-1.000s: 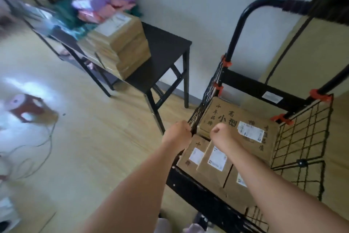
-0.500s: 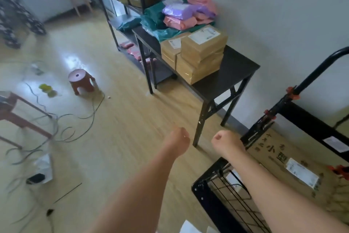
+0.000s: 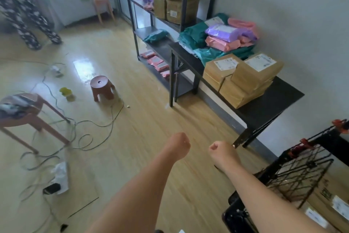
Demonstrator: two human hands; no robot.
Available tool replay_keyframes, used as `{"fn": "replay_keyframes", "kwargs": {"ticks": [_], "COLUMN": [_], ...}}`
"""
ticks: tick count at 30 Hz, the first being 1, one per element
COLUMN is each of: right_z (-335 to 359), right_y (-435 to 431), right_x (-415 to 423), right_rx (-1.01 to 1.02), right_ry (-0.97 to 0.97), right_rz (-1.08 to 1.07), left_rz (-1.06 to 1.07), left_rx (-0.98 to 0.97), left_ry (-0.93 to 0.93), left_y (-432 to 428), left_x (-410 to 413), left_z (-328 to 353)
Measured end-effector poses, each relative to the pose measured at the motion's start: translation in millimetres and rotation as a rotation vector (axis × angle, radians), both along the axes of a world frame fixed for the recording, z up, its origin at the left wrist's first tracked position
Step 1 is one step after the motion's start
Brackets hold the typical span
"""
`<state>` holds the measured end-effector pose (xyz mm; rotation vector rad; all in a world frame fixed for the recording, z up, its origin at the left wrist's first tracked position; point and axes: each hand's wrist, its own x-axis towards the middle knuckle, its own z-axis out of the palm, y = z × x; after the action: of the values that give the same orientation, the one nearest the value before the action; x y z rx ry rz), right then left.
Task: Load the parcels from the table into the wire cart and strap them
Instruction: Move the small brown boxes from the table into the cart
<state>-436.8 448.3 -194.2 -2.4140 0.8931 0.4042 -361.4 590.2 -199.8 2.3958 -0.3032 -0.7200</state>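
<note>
Left hand (image 3: 178,145) and right hand (image 3: 220,150) were fisted, empty | boxes (image 3: 243,79) stacked ahead-right | cart (image 3: 302,166) beside right hand | risk: boxes could slide apart if lifted together

Brown parcels (image 3: 243,79) on a black table (image 3: 272,106).

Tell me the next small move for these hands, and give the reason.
Probably reach both hands forward to the top brown parcel on the black table. The left hand and right hand are curled and hold nothing, over the floor between the wire cart and the table, and that parcel tops a stack not yet loaded.
</note>
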Motion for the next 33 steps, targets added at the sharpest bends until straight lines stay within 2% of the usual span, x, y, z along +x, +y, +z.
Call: {"fn": "replay_keyframes", "kwargs": {"ticks": [15, 25, 33], "right_z": [11.7, 26.2, 36.7], "right_y": [14.2, -39.6, -93.5], "right_x": [108.5, 259.7, 334.8], "right_rx": [0.019, 0.019, 0.045], "right_ry": [-0.051, -0.091, -0.154], "right_rz": [0.040, 0.000, -0.050], "left_rz": [0.029, -0.027, -0.061], "left_rx": [0.037, 0.067, 0.083], "left_ry": [-0.024, -0.066, -0.049], "left_y": [23.9, -48.4, -109.3], "left_x": [99.0, 238.4, 309.8], "left_z": [2.2, 24.5, 31.7]}}
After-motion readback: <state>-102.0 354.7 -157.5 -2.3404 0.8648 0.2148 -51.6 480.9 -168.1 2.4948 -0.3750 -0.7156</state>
